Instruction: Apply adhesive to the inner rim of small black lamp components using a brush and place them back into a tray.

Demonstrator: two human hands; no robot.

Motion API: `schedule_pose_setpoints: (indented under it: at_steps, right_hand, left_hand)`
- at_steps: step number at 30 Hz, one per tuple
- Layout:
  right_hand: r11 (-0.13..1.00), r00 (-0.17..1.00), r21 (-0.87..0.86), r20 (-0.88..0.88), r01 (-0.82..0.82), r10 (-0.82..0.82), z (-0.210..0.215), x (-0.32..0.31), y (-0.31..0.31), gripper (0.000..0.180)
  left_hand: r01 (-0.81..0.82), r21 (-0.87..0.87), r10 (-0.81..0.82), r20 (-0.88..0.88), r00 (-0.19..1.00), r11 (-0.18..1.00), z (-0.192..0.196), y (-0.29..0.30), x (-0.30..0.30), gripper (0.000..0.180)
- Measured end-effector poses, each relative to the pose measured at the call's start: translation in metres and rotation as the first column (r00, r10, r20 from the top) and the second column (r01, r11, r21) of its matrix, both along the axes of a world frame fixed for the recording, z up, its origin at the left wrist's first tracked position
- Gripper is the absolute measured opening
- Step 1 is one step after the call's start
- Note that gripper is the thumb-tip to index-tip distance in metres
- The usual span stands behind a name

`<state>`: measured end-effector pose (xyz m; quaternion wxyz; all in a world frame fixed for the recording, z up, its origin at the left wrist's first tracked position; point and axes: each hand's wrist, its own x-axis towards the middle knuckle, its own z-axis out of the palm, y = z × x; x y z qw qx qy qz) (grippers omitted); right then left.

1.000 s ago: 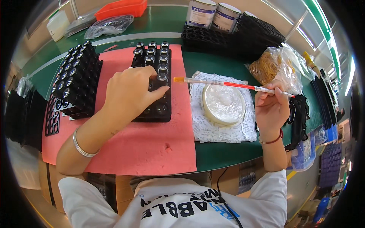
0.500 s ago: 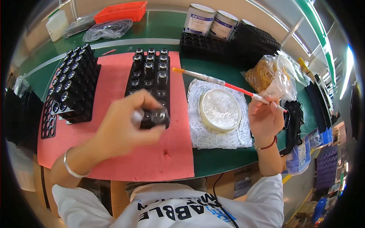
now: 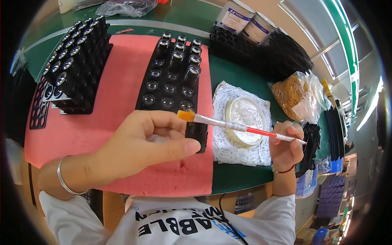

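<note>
My left hand [image 3: 151, 141] is closed, fingers curled and thumb pressed forward, around a black cylinder [image 3: 197, 136] that blends with the dark tray behind it. Something whitish shows between the fingers. A paintbrush [image 3: 253, 130] with a red and silver handle is pinched in my right hand [image 3: 287, 143] near its far end. Its orange bristles lie in front of my left index finger; whether they touch the cylinder I cannot tell. Beyond my left hand stands a black tray [image 3: 160, 77] of glass-topped black cylinders, some taller than others. A round, pale tub [image 3: 245, 121] with a shiny surface sits between my hands.
A pink mat [image 3: 122, 77] covers the left bench. On it stands a stacked rack of black cylinders [image 3: 77, 61], beside an empty holed tray [image 3: 39, 108]. White cloth [image 3: 228, 157] lies under the tub. Tins [image 3: 232, 18] and a bag of rubber bands [image 3: 296, 96] stand farther back.
My left hand has come nearer, and the cylinder it showed is now largely hidden. The brush tip has come down beside my left index finger. The whole view has shifted.
</note>
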<state>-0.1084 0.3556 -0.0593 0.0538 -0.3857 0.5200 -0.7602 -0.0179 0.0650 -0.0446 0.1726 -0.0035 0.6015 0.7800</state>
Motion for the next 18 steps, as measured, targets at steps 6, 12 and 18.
schedule_pose_setpoints:
  at_steps: [6, 12, 18]
  right_hand:
    - [1.000, 1.000, 0.007, -0.016, 0.011, -0.010, -0.0011, -0.0015, 0.0018, 0.025]
    - [0.999, 1.000, 0.034, -0.010, 0.011, -0.010, -0.0002, -0.0014, 0.0017, 0.019]
    - [1.000, 1.000, 0.025, -0.011, 0.016, -0.016, -0.0004, -0.0005, 0.0006, 0.015]
  left_hand:
    - [0.028, 0.059, -0.031, 0.056, 0.998, 0.998, 0.0054, 0.0020, -0.0014, 0.019]
    - [0.067, 0.056, -0.070, 0.056, 0.996, 0.996, -0.0005, 0.0015, -0.0018, 0.019]
    - [0.083, 0.073, -0.088, 0.075, 0.993, 0.994, 0.0010, 0.0020, -0.0009, 0.018]
